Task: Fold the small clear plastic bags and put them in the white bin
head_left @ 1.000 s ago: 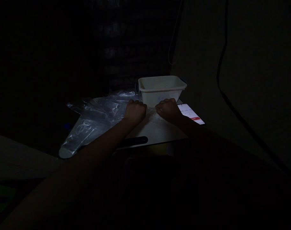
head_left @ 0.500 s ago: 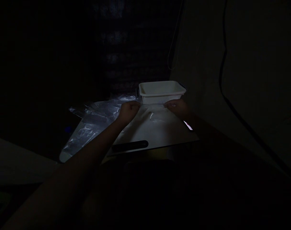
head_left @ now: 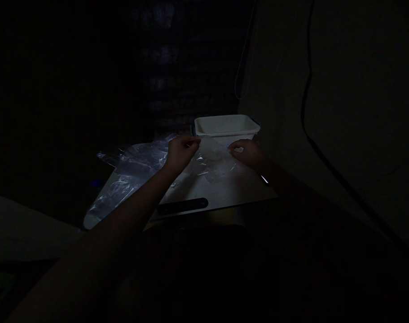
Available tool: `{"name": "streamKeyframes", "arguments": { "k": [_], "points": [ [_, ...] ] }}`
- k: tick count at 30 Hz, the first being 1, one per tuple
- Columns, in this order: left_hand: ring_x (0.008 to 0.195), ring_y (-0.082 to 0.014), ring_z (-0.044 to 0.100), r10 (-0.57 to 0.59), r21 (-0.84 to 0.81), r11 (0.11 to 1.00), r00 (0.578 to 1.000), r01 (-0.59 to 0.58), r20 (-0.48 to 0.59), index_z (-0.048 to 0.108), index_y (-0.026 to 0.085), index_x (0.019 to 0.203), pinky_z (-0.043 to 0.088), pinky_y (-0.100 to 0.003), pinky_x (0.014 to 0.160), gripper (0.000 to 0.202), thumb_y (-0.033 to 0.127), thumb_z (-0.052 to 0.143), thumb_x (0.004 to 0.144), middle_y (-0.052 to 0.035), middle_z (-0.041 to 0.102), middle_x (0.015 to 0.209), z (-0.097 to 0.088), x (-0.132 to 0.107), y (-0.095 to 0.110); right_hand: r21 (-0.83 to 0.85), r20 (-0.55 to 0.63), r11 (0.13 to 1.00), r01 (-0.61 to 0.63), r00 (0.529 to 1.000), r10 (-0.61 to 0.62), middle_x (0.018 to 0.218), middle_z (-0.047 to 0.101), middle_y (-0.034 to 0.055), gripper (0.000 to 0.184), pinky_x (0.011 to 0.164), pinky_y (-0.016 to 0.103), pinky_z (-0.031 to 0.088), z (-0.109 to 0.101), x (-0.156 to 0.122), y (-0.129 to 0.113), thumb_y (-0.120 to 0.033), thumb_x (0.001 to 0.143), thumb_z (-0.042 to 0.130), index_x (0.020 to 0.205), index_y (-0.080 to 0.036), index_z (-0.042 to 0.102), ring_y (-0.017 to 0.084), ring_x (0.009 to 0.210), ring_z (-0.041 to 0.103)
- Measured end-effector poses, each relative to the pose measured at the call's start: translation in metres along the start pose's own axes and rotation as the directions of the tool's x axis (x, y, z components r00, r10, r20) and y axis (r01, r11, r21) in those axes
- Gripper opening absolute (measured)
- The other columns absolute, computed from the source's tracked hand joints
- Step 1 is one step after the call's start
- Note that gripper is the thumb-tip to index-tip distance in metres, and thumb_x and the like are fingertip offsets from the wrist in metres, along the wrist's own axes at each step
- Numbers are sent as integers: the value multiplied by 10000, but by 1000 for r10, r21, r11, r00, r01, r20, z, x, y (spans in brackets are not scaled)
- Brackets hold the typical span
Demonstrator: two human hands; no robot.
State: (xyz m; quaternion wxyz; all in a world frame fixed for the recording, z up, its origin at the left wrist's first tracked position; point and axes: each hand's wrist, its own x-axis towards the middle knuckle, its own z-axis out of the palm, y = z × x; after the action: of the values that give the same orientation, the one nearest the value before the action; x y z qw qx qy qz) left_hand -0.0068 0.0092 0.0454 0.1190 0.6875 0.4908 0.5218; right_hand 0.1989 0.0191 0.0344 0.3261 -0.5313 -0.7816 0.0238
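In a very dark room, my left hand (head_left: 180, 151) and my right hand (head_left: 246, 152) each pinch an upper corner of a clear plastic bag (head_left: 213, 159). The bag hangs slack between them, lifted a little above a pale table top (head_left: 224, 190). Just behind the hands stands a white rectangular tub (head_left: 226, 126). Both forearms reach in from the lower left and lower right.
A heap of clear plastic bags (head_left: 130, 172) spreads over the left of the table. A black oblong object (head_left: 182, 205) lies at the table's near edge. A sliver of a lit phone screen (head_left: 264, 179) shows under my right wrist. A dark cable (head_left: 307, 112) hangs on the right wall.
Both hands rose from the table with the bag, stretched it taut in front of the tub, then moved closer so it sags. My right arm now covers most of the phone.
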Motion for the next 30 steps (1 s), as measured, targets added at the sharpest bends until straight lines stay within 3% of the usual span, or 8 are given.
{"name": "streamKeyframes", "arguments": {
  "k": [7, 12, 15, 17, 21, 24, 27, 30],
  "points": [
    [670, -130, 575, -111, -83, 991, 992, 107, -54, 594, 121, 696, 450, -234, 617, 137, 224, 513, 654, -32, 620, 693, -7, 4, -13, 290, 103, 935, -204, 978, 182, 664, 639, 16, 73, 655, 271, 453, -4, 0, 5, -144, 620, 541, 597, -160, 608, 141, 676, 585],
    [503, -80, 518, -229, -203, 960, 960, 195, -159, 516, 142, 781, 421, -196, 474, 142, 250, 459, 709, 3, 561, 651, -9, 6, -19, 578, 202, 702, -417, 906, 371, 473, 566, -29, 152, 528, 201, 465, -15, -1, -12, -73, 643, 526, 525, -168, 537, 83, 485, 552],
    [491, -79, 495, -215, -169, 968, 960, 185, -179, 490, 159, 815, 404, -192, 455, 142, 256, 457, 716, 15, 531, 643, -7, 6, -24, 642, 295, 535, -549, 821, 488, 426, 540, -33, 192, 457, 182, 452, -16, -1, -10, -75, 703, 483, 537, -165, 517, 70, 414, 530],
    [525, -91, 502, -169, -104, 982, 976, 156, -139, 489, 164, 828, 408, -202, 478, 150, 260, 458, 716, 13, 527, 651, -4, 3, -24, 646, 310, 497, -580, 794, 523, 411, 534, -34, 199, 444, 178, 452, -14, -1, -4, -83, 708, 498, 528, -167, 510, 67, 399, 523],
    [619, -124, 518, -56, 102, 993, 998, 53, 30, 498, 149, 868, 424, -254, 571, 214, 282, 486, 701, -20, 548, 729, 1, -6, -19, 576, 280, 562, -594, 789, 547, 392, 514, -45, 200, 416, 190, 454, -11, -2, 8, -82, 684, 531, 515, -185, 502, 74, 381, 509],
    [748, -160, 522, 78, 247, 965, 995, -91, 63, 476, 133, 958, 424, -299, 661, 314, 265, 516, 675, -65, 540, 876, 4, -12, -15, 494, 232, 646, -582, 804, 548, 414, 512, -49, 132, 427, 223, 466, -11, -2, 12, -79, 662, 531, 602, -196, 525, 94, 406, 521],
    [866, -184, 502, 210, 302, 923, 969, -240, 129, 463, 127, 1004, 409, -320, 741, 340, 228, 499, 681, -84, 523, 943, 6, -15, -8, 398, 109, 778, -487, 867, 486, 485, 530, -29, 134, 509, 265, 477, -11, 0, 13, -77, 620, 544, 712, -172, 562, 119, 480, 543],
    [943, -196, 481, 293, 284, 885, 915, -369, 276, 474, 133, 1021, 383, -337, 808, 337, 217, 487, 695, -86, 531, 984, 10, -14, 3, 326, 8, 911, -252, 965, 264, 591, 565, -5, 273, 616, 289, 466, -10, 2, 5, -62, 592, 531, 849, -141, 577, 139, 588, 556]
  ]
}}
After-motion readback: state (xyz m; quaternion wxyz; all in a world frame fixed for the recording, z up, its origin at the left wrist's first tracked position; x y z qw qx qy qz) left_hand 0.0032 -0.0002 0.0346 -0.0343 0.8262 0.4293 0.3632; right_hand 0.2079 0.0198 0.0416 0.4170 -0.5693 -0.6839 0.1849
